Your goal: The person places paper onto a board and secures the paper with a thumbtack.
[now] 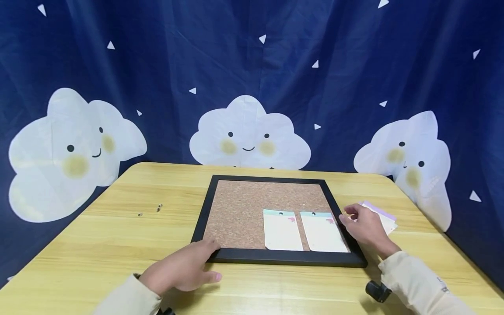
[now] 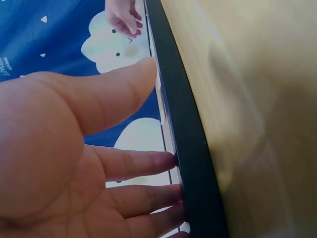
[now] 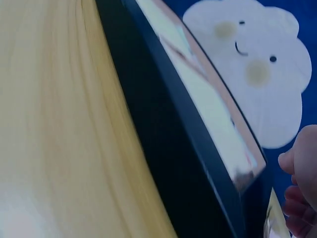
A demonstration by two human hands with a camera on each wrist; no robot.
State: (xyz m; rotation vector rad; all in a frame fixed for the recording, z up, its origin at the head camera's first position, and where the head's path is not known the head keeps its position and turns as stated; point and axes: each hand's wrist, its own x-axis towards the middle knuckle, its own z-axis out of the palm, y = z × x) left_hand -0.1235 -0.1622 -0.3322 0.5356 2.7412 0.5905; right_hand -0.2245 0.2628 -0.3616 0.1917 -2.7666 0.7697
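A corkboard [image 1: 240, 210] in a black frame [image 1: 287, 257] lies flat on the table. My left hand [image 1: 189, 267] rests its straight fingertips on the frame's near left corner, thumb spread; the left wrist view shows the fingers [image 2: 141, 165] at the frame edge. Two cream note sheets, a left one [image 1: 283, 234] and a right one [image 1: 324, 236], lie side by side on the cork, each with a small dark pin at its top. My right hand [image 1: 366, 225], fingers loosely bent with nothing visible in them, is beside the frame's right side, partly covering more note sheets [image 1: 387, 222].
Several small metal pins [image 1: 159, 207] lie on the table [image 1: 98, 245] left of the board. Behind the table hangs a blue curtain [image 1: 169, 52] with white clouds. A black device [image 1: 378, 291] sits below the right sleeve [image 1: 417, 280].
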